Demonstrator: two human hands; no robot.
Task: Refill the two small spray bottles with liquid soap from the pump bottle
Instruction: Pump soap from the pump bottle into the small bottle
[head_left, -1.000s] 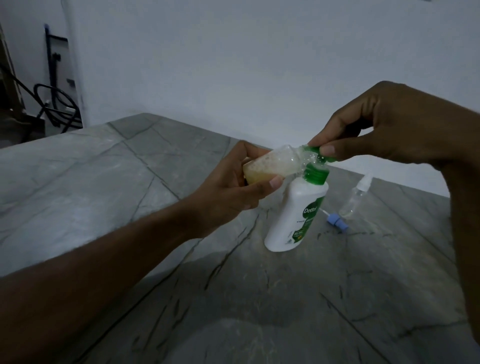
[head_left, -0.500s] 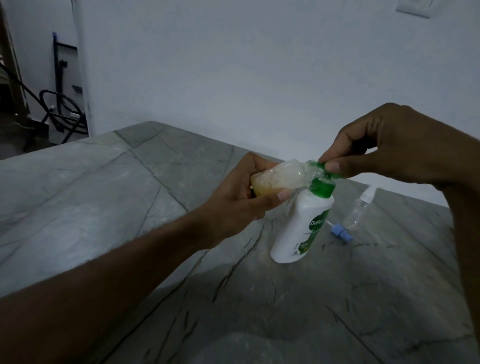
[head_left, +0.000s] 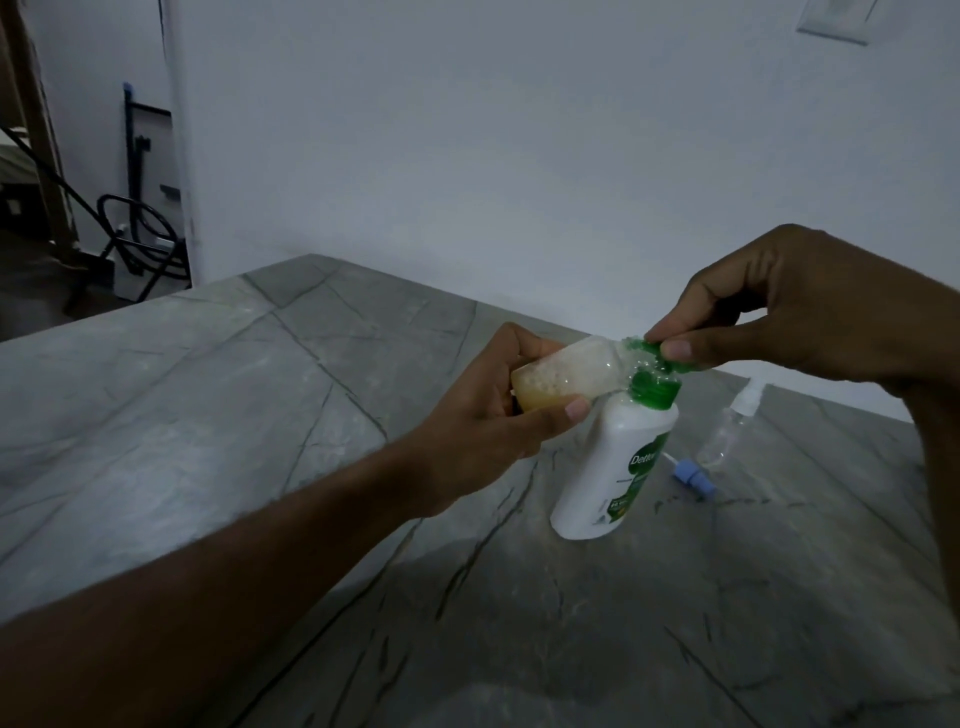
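In the head view, near the frame's centre right, your left hand (head_left: 483, 415) grips the small clear plastic spray bottle (head_left: 566, 376), tipped sideways so its open mouth meets the green nozzle. Your right hand (head_left: 789, 312) pinches the pump head of the white pump bottle (head_left: 608, 467), which stands on the grey marble table (head_left: 208, 415); I judge this keeps the nozzle aimed. The second clear spray bottle (head_left: 727, 431) stands behind, to the right.

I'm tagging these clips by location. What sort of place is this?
Probably a home interior, though that is uncertain. A grey veined stone counter meets a plain white wall with a switch plate, and coiled dark cables lie in a dim side area.
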